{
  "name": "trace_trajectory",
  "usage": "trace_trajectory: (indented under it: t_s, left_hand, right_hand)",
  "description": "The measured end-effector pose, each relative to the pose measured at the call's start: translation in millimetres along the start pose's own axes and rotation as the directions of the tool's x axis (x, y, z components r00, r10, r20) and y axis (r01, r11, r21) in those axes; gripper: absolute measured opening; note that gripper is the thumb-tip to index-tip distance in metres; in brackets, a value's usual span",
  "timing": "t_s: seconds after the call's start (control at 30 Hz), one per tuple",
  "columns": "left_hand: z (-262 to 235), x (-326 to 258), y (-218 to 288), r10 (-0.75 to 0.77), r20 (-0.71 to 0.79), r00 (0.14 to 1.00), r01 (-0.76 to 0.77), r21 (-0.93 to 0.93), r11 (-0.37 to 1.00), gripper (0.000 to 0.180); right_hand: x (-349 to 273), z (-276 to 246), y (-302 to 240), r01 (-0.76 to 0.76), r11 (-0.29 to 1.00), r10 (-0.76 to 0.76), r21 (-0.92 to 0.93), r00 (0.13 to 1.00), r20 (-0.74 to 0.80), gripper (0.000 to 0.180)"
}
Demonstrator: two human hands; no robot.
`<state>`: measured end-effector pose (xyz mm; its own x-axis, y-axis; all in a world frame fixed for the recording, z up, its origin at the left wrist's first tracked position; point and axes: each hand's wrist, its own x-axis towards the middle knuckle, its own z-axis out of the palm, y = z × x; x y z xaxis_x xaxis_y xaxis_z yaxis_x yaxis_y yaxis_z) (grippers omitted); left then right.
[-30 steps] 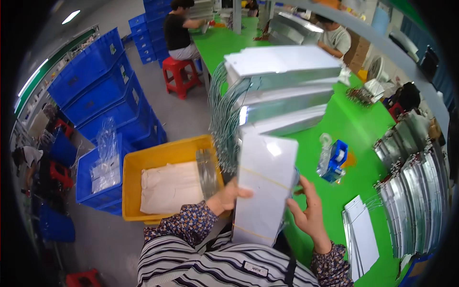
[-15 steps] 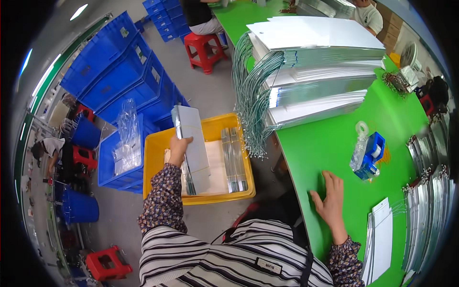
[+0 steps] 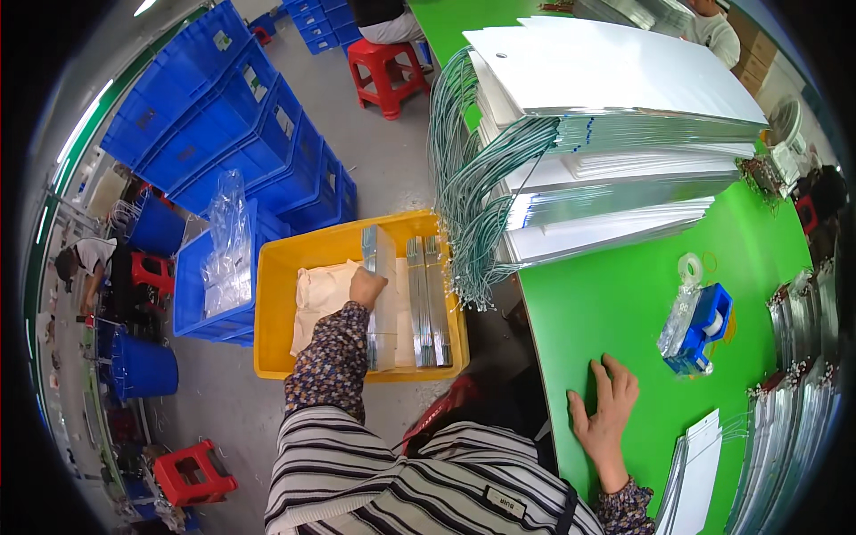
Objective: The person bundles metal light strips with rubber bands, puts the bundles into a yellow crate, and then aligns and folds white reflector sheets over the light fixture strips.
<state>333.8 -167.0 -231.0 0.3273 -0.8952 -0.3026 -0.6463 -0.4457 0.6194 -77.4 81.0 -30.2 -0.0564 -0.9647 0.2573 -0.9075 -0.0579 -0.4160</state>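
nearest, the right hand [image 3: 606, 412] is laid flat on the green table [image 3: 615, 312], fingers spread and released, nothing held. further out, the left hand [image 3: 366, 287] is closed around a flat silvery pack [image 3: 378, 267], which is lowered on edge into the yellow crate [image 3: 276, 312]. two like packs [image 3: 428, 299] are already stood there beside a cream cloth [image 3: 323, 290], so a small part is judged done. beyond, tall stacks of white sheets with green cords [image 3: 606, 134] are left on the table, so most is judged undone.
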Motion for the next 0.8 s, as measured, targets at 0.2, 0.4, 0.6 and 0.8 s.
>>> trace_trajectory:
  t_s: [0.2, 0.4, 0.6, 0.8]
  left_hand:
    - [94.9, -14.0, -32.1, 0.039, -0.127, 0.991, -0.037, 0.022, 0.999, 0.065]
    - [100.0, -30.6, -36.4, -0.081, -0.109, 0.991, 0.093, 0.103, 0.990, 0.075]
    - [90.3, -79.1, -41.2, -0.232, -0.012, 0.973, 0.230, 0.189, 0.955, 0.079]
    - [55.5, -112.3, -11.9, -0.110, 0.129, 0.986, 0.055, 0.369, 0.928, 0.070]
  right_hand:
    - [0.5, -5.4, -0.8, 0.010, 1.000, -0.010, 0.001, 1.000, -0.021, 0.047]
    - [-3.2, -0.9, 6.4, 0.045, 0.998, -0.043, 0.033, 0.997, -0.058, 0.045]
    - [-12.5, -9.2, 12.4, 0.060, 0.991, -0.047, 0.122, 0.994, -0.100, 0.043]
    - [-14.6, -7.0, 18.2, 0.086, 0.968, -0.057, 0.237, 0.990, -0.125, 0.038]
